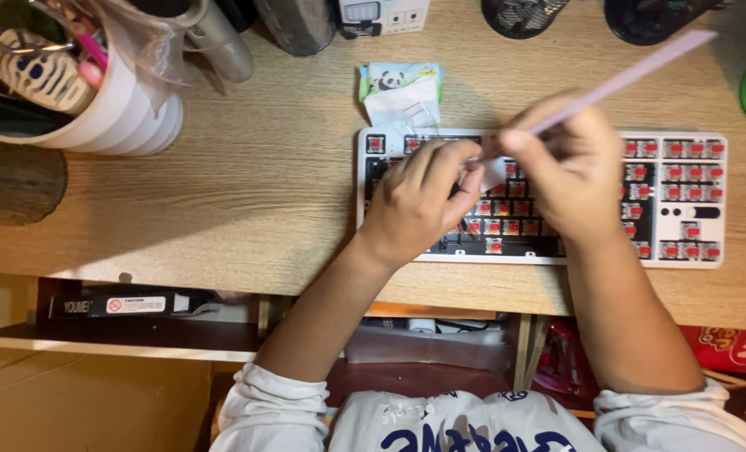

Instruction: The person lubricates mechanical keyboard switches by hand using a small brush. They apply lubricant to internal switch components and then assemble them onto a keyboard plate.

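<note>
We're cleaning kbd w/ keycaps off, mid-tabletop. Right hand fingers pinching thin lilac stick; left hand fingers pinching small white wipe at stick tip. Next, we're judging: steady aim btwn red switches, light pressure.

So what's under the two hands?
A white keyboard with its keycaps off, showing rows of red switches. The left hand and right hand, which holds a thin lilac stick, cover the middle switches.
</note>
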